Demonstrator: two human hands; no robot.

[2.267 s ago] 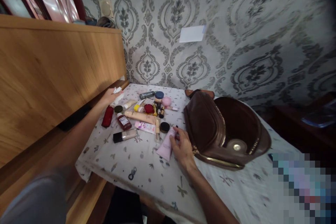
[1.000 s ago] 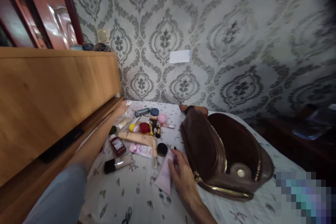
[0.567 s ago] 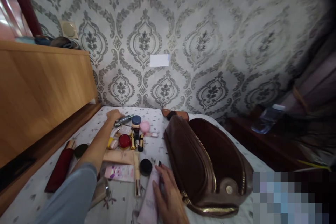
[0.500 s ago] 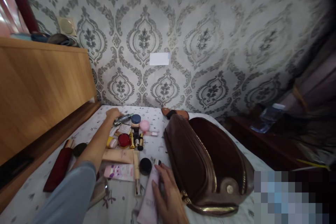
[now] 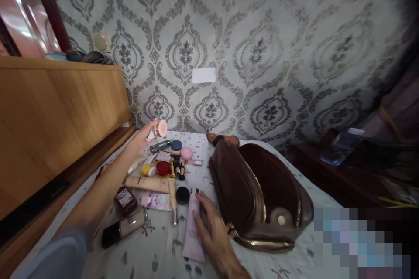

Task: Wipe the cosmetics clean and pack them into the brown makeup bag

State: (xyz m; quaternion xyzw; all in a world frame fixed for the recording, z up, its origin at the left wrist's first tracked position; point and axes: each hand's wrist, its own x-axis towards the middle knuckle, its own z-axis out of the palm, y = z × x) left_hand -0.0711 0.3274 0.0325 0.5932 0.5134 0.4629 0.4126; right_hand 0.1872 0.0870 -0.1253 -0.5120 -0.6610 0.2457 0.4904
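Observation:
My left hand [image 5: 147,133] is raised over the far left of the sheet, closed around a white tube [image 5: 152,134] with a pink-faced, rose-gold cap. At the near middle, a lilac squeeze tube [image 5: 194,237] lies flat on the sheet. My right hand [image 5: 212,224] rests along its right side, fingers apart, thumb touching the tube. A black-lidded jar [image 5: 182,195] sits just left of that tube's cap. Beside it are a slim beige tube [image 5: 173,198], a pink cartoon-print tube [image 5: 155,201] and a larger peach tube [image 5: 149,184].
A brown leather bag [image 5: 229,183] gapes at right. Between my arms lie a foundation bottle [image 5: 129,226], a dark red box-like item [image 5: 125,200], a red compact [image 5: 163,168], a blue-lidded jar [image 5: 176,147] and a pink round case [image 5: 186,153]. A wooden panel [image 5: 59,109] borders the left.
My left hand has lifted from the sheet with the white tube in it. The lilac tube has turned slightly under my right hand. The view has shifted a little left.

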